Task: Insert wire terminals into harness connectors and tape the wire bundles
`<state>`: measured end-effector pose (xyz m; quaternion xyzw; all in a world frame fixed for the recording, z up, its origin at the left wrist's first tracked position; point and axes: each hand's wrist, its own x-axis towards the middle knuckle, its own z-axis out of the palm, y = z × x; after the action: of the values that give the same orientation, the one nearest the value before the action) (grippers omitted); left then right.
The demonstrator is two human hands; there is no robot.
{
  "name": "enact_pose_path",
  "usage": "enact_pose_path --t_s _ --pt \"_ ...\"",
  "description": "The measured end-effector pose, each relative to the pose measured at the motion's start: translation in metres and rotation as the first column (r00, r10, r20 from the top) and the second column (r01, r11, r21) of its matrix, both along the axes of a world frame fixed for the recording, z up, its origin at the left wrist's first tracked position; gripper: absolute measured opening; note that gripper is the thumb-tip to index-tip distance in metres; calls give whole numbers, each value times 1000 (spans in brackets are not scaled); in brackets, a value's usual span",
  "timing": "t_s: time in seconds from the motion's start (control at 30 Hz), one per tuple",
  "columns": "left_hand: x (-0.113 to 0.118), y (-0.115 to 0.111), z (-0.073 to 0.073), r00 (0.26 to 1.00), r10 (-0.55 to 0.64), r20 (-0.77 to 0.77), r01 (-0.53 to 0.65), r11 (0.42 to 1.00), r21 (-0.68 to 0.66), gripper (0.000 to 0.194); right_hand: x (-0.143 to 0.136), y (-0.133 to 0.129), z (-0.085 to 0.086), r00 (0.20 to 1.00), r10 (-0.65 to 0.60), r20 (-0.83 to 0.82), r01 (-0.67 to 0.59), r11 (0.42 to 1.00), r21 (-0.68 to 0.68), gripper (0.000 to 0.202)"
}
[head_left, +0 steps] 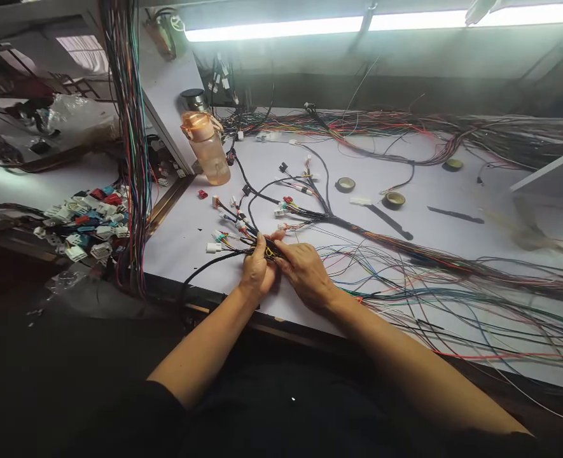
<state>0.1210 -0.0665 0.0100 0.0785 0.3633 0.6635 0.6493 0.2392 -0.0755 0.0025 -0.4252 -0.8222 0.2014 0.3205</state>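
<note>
Near the table's front edge, my left hand (pixel 258 270) is closed around a wire harness (pixel 352 228), thumb on top of its bundled wires. My right hand (pixel 305 270) meets it from the right, its fingers pinching the same bundle where a bit of yellow shows. Branches with white, red and black connectors fan out beyond and left of my hands. A white connector (pixel 213 247) lies just left of my left hand. The harness trunk runs off to the right. My fingers partly hide the gripped section.
A drink bottle (pixel 209 152) stands at the back left, behind a small red connector (pixel 203 194). Tape rolls (pixel 394 200) and a dark blade-like tool (pixel 390 219) lie right of centre. Loose wires (pixel 434 305) spread over the right front. A hanging wire bundle (pixel 127 127) borders a connector pile (pixel 90 219).
</note>
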Motion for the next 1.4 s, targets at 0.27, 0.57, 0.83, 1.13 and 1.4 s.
enact_pose_path --t_s 0.27,0.57,0.83,1.13,1.4 --pt "-1 0 3 994 5 113 -5 1000 -2 26 1 -7 3 867 -217 449 158 974 164 29" --pt "-3 -2 0 995 -44 87 37 996 81 25 2 -8 5 874 -148 462 65 979 191 19" --pt "-1 -9 2 999 -50 -4 50 985 167 30 3 26 51 991 -6 -130 -42 932 -360 33" --pt "-8 -14 12 983 -75 -167 98 986 137 18 -40 63 49 949 16 -316 -256 624 -738 35" --pt "-6 -11 4 988 -152 -17 153 979 135 13 -30 60 44 887 -151 -436 -202 723 -661 36"
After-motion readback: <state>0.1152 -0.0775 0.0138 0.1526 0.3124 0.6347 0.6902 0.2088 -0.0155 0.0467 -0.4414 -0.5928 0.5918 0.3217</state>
